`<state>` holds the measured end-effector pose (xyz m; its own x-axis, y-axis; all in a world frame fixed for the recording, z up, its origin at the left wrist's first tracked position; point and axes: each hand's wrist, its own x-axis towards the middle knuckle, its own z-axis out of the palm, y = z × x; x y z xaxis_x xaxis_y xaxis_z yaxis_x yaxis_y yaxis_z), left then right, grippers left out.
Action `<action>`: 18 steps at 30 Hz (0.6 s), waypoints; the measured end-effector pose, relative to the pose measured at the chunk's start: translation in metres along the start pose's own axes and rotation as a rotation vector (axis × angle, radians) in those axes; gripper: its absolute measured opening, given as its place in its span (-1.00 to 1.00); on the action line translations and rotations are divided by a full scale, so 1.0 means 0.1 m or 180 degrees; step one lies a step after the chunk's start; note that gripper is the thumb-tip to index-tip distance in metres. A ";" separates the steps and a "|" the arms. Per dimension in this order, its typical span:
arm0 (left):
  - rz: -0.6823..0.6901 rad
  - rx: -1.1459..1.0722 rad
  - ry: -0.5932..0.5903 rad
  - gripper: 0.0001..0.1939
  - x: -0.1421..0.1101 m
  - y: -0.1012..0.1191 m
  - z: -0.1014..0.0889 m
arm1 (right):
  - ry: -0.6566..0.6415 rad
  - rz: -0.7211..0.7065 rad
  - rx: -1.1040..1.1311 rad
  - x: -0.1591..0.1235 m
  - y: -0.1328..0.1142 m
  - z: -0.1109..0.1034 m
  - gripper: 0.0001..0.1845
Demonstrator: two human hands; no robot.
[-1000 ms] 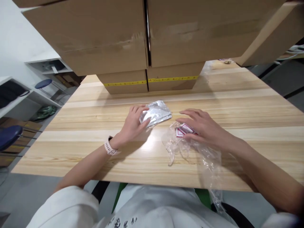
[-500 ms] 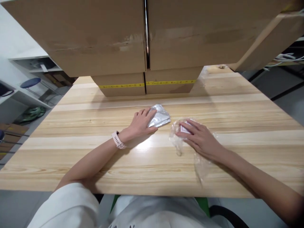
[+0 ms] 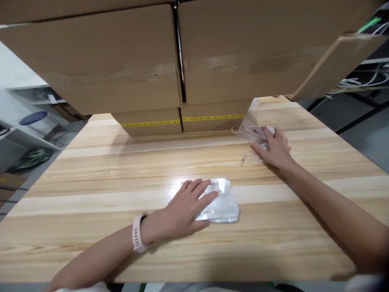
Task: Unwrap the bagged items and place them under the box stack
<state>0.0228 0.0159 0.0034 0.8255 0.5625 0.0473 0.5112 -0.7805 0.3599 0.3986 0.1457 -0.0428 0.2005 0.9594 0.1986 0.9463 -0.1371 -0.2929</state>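
My left hand [image 3: 185, 209], with a pale pink watch band [image 3: 139, 233] at its wrist, is closed over the left part of a flat silver foil pouch [image 3: 226, 202]. Its fingers curve across the top and the thumb lies by the near edge. The pouch rests on the wooden table, perhaps more than one layer thick. Farther off to the right, my right hand [image 3: 275, 150] grips a crumpled clear plastic bag [image 3: 247, 129]. Something white with red print shows through the bag near the fingertips, partly hidden.
Stacked cardboard boxes [image 3: 121, 61] rise at the back of the wooden table [image 3: 106, 198] and overhang it. A yellow measuring tape [image 3: 212, 117] runs along the lower boxes. A blue stool [image 3: 33, 118] stands at left, and white cables [image 3: 349, 83] lie at right.
My left hand and the silver pouch have come nearer to me and slightly right. My right hand has carried the plastic bag away toward the boxes. The camera view has shifted too.
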 end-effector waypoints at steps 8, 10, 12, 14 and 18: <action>0.0004 -0.0085 0.0149 -0.26 -0.16 -0.03 0.12 | -0.0089 0.0266 0.0044 0.57 0.04 0.16 -0.44; -0.0010 -0.0146 0.0226 -0.24 -0.16 -0.02 0.13 | -0.0025 0.0424 0.0109 0.96 -0.04 0.20 -0.44; -0.0057 -0.0221 0.0286 -0.21 -0.16 -0.01 0.14 | 0.0026 0.0570 0.0182 1.31 -0.15 0.26 -0.45; -0.0095 -0.0300 0.0313 -0.14 -0.16 -0.01 0.15 | 0.0055 0.0704 0.0242 1.62 -0.26 0.34 -0.46; -0.0081 -0.0403 0.0354 -0.03 -0.13 -0.02 0.14 | 0.0108 0.0769 0.0310 2.10 -0.40 0.50 -0.48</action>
<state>0.0141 0.0065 -0.0114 0.7775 0.6139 0.1368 0.4917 -0.7288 0.4765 0.3904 0.3651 -0.0362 0.4275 0.8927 0.1428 0.8414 -0.3352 -0.4239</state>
